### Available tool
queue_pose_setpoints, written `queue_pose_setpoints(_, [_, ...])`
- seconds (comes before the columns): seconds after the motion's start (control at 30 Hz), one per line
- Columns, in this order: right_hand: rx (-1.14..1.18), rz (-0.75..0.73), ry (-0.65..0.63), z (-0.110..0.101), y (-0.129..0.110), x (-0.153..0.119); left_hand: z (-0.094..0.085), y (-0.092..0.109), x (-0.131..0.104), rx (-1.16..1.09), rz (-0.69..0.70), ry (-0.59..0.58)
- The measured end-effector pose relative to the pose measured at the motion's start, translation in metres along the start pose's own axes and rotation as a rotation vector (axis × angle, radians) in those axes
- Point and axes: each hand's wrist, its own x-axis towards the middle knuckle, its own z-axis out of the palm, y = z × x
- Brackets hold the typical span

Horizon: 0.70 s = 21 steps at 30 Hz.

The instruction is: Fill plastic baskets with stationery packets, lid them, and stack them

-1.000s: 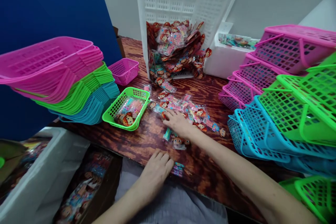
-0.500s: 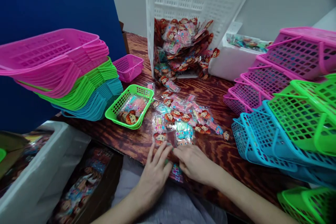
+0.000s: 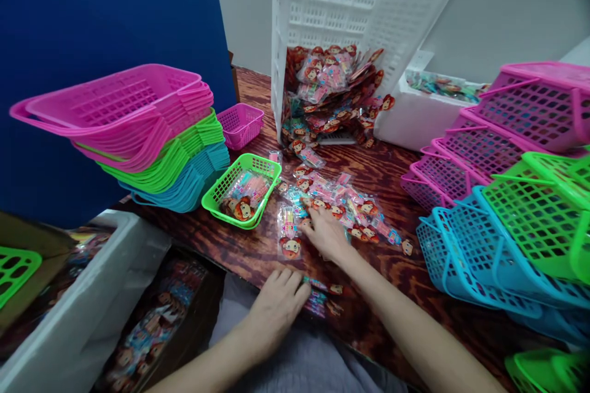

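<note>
My left hand [image 3: 281, 302] is at the table's near edge, its fingers curled over a few clear plastic packets [image 3: 318, 301] with cartoon heads and colourful print. My right hand [image 3: 328, 234] reaches forward over the loose pile of packets [image 3: 357, 202], fingers apart and touching the ones on its near side. Just left of it, a single packet [image 3: 289, 233] with a red-haired cartoon head lies flat. Farther left, a green basket [image 3: 216, 212] has several packets inside.
Nested pink, green and blue baskets [image 3: 184, 135] stand at the left, near a small pink basket [image 3: 246, 132]. A white crate [image 3: 279, 55] spills packets at the back. More baskets [image 3: 479, 245] are stacked at the right. Below left is a white foam box [image 3: 115, 282].
My right hand has left the packets beside my left hand and moved forward to the pile. The left hand stays at the near edge. The view has shifted slightly left.
</note>
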Motion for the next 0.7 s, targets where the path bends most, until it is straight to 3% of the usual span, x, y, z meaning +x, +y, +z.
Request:
queue_pose_setpoints(0.1, [-0.132,0.145,0.075,0.012,-0.010,0.027,-0.004,0.002,-0.001,-0.010,-0.011,-0.002])
queue_pose_setpoints(0.2, [-0.129,0.241,-0.017,0.017,-0.021,0.046,-0.003,0.002,0.002,0.022,-0.024,-0.019])
queue_pose_setpoints(0.3, [-0.101,0.212,-0.075,0.020,-0.034,0.051,-0.005,0.001,0.006,0.048,-0.008,-0.057])
queue_pose_setpoints(0.43, [-0.147,0.094,0.025,0.023,-0.041,0.037,-0.010,0.000,0.006,0.062,-0.004,-0.086])
queue_pose_setpoints(0.57, [-0.165,-0.032,0.008,0.020,-0.031,0.009,-0.006,-0.004,-0.003,0.016,-0.011,-0.069])
queue_pose_setpoints(0.7, [-0.141,-0.013,-0.008,0.013,-0.026,0.000,0.000,-0.005,-0.006,0.006,-0.033,-0.035])
